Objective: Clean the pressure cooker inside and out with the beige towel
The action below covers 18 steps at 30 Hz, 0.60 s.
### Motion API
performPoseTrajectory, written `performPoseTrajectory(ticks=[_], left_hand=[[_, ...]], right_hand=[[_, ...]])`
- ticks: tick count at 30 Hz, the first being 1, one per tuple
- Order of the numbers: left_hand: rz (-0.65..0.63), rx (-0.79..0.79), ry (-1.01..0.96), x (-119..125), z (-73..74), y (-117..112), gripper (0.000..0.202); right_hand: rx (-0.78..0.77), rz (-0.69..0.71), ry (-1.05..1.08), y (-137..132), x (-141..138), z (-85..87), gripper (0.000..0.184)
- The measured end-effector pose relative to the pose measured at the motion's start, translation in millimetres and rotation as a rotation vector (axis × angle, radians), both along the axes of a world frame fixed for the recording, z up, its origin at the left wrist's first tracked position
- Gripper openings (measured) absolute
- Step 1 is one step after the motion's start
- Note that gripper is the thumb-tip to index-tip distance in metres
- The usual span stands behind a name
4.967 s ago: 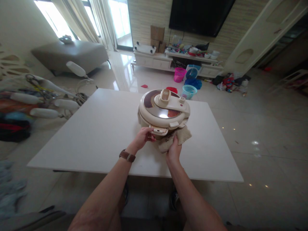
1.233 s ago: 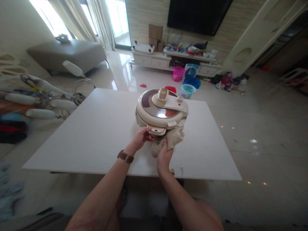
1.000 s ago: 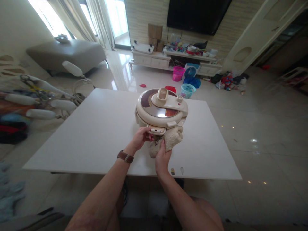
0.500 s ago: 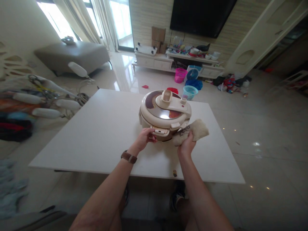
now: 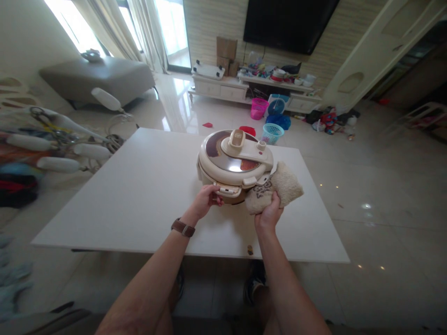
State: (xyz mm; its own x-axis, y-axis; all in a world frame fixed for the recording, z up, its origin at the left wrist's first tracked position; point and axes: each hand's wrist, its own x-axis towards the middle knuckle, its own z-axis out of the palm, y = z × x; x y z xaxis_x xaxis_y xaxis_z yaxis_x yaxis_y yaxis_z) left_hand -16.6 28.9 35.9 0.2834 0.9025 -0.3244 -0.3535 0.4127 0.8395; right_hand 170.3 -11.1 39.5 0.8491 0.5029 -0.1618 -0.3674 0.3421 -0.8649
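An electric pressure cooker (image 5: 235,160) with a cream and brown lid stands on the white table (image 5: 146,186), its lid closed. My left hand (image 5: 208,200), with a brown watch strap at the wrist, grips the handle on the cooker's near side, thumb on top and fingers curled beneath. Held in my right hand (image 5: 270,211) is a folded beige cloth (image 5: 286,186) with dark print on one part. The cloth is at the cooker's right side; whether it presses on the wall there I cannot tell.
A small brown object (image 5: 250,250) lies by the table's near edge. Beyond the far edge stand a blue basket (image 5: 273,133) and a pink basket (image 5: 259,109) on the floor. White lamp-like parts and cables (image 5: 91,151) crowd the left side.
The cloth in my right hand has turned and spread, so more of its printed face shows. My left hand stays on the cooker's handle. The whole view has shifted slightly.
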Motion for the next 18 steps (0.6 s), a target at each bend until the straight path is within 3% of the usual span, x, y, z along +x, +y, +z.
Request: performPoseTrajectory(ticks=[5,9,13,18], left_hand=[[-0.009,0.002,0.008,0.1,0.3,-1.5,0.028],[-0.011,-0.001,0.012,0.2,1.8,-1.4,0.028],[-0.015,-0.007,0.008,0.3,2.1,-0.6,0.027],[0.001,-0.005,0.001,0.6,1.1,-1.6,0.026]], right_hand=[[0.007,0.018,-0.022,25.1,23.2,-4.6,0.050],[-0.040,0.012,-0.171,24.5,26.9,-10.3,0.047],[-0.156,-0.011,-0.479,5.0,15.3,-10.6,0.045],[-0.268,0.166,-0.851,-3.6,17.1,-7.4,0.056]])
